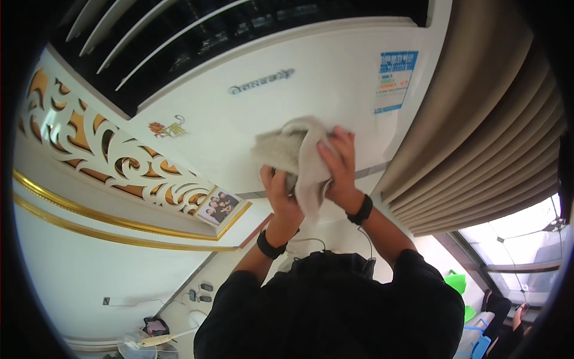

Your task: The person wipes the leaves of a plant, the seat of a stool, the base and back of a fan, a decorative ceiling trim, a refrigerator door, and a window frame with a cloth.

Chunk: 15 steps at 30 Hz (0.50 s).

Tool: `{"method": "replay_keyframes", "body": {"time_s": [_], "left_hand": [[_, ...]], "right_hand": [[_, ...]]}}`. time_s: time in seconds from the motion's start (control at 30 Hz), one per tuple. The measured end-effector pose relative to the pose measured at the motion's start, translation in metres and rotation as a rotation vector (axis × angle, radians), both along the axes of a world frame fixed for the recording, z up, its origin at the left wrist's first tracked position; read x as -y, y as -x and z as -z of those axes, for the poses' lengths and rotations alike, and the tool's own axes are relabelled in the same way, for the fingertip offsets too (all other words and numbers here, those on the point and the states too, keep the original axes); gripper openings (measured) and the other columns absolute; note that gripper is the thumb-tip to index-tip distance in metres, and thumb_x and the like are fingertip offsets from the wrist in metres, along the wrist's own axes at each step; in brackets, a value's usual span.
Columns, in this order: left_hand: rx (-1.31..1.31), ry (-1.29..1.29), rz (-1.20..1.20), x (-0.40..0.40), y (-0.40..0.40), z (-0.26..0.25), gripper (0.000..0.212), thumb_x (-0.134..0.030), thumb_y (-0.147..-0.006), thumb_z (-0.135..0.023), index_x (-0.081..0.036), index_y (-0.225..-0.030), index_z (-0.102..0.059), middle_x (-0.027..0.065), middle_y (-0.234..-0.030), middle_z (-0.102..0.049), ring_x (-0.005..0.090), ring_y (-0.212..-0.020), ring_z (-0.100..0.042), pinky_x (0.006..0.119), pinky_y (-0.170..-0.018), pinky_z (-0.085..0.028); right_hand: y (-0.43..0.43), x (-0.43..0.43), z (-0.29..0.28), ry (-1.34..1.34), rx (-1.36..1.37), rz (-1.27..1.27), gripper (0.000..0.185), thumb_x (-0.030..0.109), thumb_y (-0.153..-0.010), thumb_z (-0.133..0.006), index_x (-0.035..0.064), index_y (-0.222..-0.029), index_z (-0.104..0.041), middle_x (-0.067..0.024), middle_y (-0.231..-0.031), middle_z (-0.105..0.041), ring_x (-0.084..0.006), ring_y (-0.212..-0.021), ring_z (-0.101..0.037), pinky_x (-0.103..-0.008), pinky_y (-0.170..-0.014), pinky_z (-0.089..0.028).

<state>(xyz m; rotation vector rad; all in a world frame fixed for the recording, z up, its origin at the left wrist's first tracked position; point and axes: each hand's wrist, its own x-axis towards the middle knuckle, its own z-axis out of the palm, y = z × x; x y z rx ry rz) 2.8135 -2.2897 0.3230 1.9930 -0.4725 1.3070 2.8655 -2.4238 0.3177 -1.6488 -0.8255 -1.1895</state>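
Both of my hands hold a bunched light grey-beige cloth (309, 157) in front of a white floor-standing air conditioner's panel (215, 130). My left hand (282, 193) grips the cloth's lower left part from below, its fingers partly hidden by the fabric. On the other side, my right hand (338, 161) has its fingers spread over the cloth's right edge. One end of the cloth hangs down between the wrists, each of which wears a black band. Dark louvres (179, 49) run across the top of the panel. Whether the cloth touches the panel is not clear.
Beige curtains (466, 116) hang close on the right. To the left stand a carved white and gold screen (116, 157) and a framed photo (218, 207). Power adapters (193, 295) and a cord lie on the floor at lower left. A person in dark clothing (497, 318) is at lower right.
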Motion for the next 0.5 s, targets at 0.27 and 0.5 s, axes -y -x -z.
{"method": "replay_keyframes", "body": {"time_s": [0.27, 0.5], "left_hand": [[-0.122, -0.089, 0.192, 0.057, -0.020, 0.007, 0.048, 0.005, -0.067, -0.076, -0.009, -0.111, -0.066, 0.0200, -0.117, -0.053, 0.0373, -0.099, -0.056, 0.041, -0.077, -0.052], [-0.317, -0.266, 0.196, 0.040, -0.013, 0.102, 0.035, -0.002, -0.069, -0.076, -0.013, -0.101, -0.069, 0.0137, -0.099, -0.052, 0.0329, -0.084, -0.059, 0.039, -0.064, -0.052]], "right_hand": [[-0.031, 0.050, 0.060, -0.096, 0.032, 0.258, 0.055, 0.009, -0.088, -0.066, 0.0054, -0.139, -0.045, -0.0184, -0.145, -0.042, -0.0421, -0.138, -0.038, -0.0620, -0.115, -0.020], [0.000, 0.053, 0.169, -0.058, -0.431, 0.214, 0.072, 0.009, -0.083, -0.072, 0.0047, -0.145, -0.034, -0.0182, -0.145, -0.038, -0.0362, -0.136, -0.038, -0.0517, -0.113, -0.027]]}}
